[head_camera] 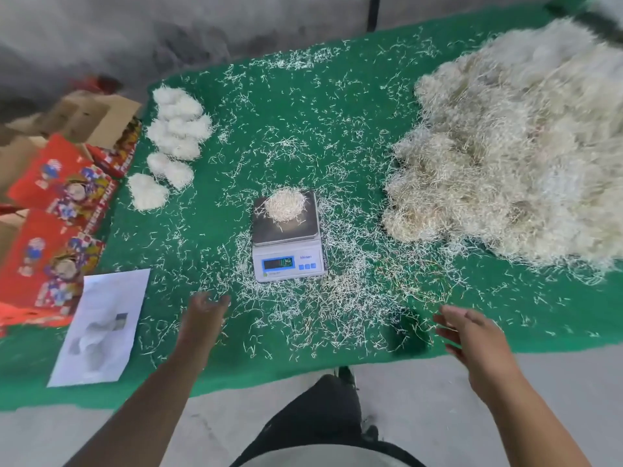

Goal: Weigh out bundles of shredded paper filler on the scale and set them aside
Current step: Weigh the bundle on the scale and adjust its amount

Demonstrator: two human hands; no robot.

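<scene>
— One bundle (pixel 285 206) sits alone on the scale's (pixel 286 235) plate, so the display reads that portion only.
— Where are your hands?
— I keep both off it: left hand (pixel 206 310) and right hand (pixel 467 332) hover near me, fingers loose, holding nothing.
— And the rest?
— Weighed bundles (pixel 170 143) lie left, well apart; the big pile (pixel 505 156) waits right, within reach, on the green mat (pixel 337 112).

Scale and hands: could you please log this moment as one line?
scale: bundle on pan | left hand: open, empty | right hand: open, empty | weighed bundles: far left
</scene>
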